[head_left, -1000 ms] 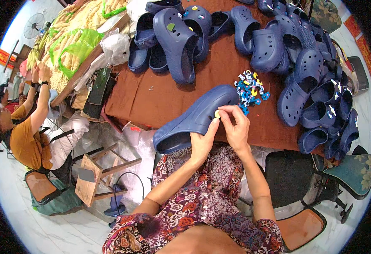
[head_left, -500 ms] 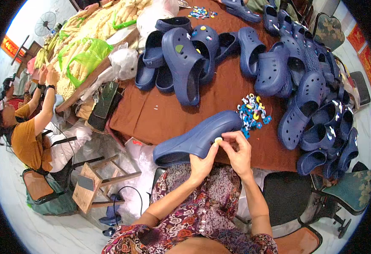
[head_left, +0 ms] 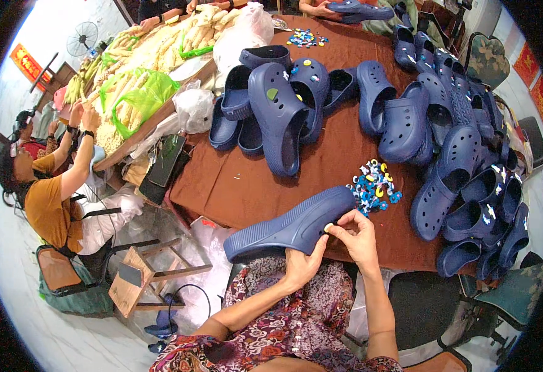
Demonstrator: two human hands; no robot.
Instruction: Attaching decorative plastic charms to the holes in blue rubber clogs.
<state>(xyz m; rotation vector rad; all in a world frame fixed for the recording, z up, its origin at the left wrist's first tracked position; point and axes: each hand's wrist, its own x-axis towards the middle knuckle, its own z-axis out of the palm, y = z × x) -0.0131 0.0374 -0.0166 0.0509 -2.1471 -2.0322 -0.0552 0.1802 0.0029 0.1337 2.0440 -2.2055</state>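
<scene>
1. Left hand (head_left: 302, 268): fingers tucked into the navy clog (head_left: 287, 217), thumb on its outer side; gripping it.
2. Right hand (head_left: 359, 240): thumb and index pinched narrow on a pale yellow round charm (head_left: 328, 227), against the clog's side near the toe holes. Can't tell if it's seated in a hole.
3. Clog position: tilted over near edge of brown tablecloth (head_left: 333, 149) and person's lap, toe up-right, heel lower left.
4. Loose charm pile (head_left: 374, 186), blue/white/yellow, just beyond the toe.
5. Left-hand clog cluster (head_left: 274, 118) farther back; front one has a green charm.
6. Right-hand clog rows (head_left: 457, 164), navy, some with white charms.
7. Far end: second charm pile (head_left: 307, 38); co-worker's hand (head_left: 325, 10) at another clog (head_left: 361, 12).
8. Left: co-worker in mustard shirt (head_left: 54, 204), by heaped corn cobs (head_left: 200, 34).
</scene>
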